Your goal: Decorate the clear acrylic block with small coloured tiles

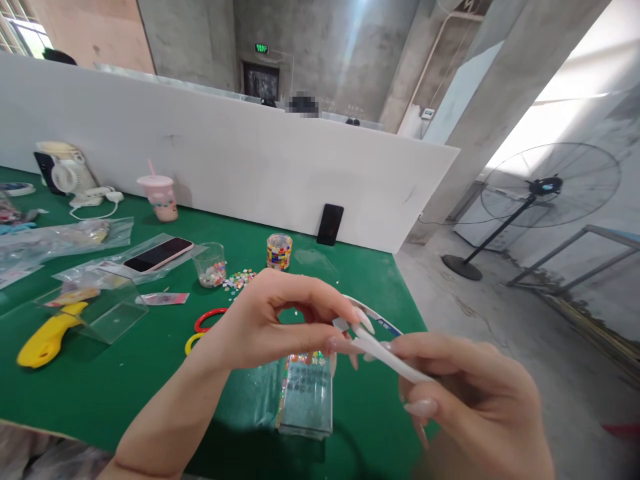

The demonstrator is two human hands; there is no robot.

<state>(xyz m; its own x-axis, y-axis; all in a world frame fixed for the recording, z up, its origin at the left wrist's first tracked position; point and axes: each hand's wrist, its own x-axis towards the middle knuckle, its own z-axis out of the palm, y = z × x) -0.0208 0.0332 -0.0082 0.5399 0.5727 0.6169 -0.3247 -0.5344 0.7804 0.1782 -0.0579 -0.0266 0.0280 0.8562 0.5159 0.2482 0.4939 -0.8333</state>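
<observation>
My left hand [285,327] has its thumb and fingers pinched on one end of a narrow white strip [393,360]. A small pale square [341,325] shows by its fingertips. My right hand [470,400] grips the strip's other end, close to my left. Below the hands a clear plastic box [306,403] lies on the green table, with bright star-shaped bits along its edges. Behind the fingers shows part of a curved white and blue object [383,321]. Red and yellow handle loops [210,321], partly hidden by my left wrist, lie to the left.
A clear cup of colourful bits [211,270], loose sequins [239,281] and a multicoloured round container [279,252] stand farther back. Leftward are a phone [159,255], a yellow-handled tool [53,337] and a pink cup [160,199]. A white partition [240,153] borders the table; another phone [330,225] leans there.
</observation>
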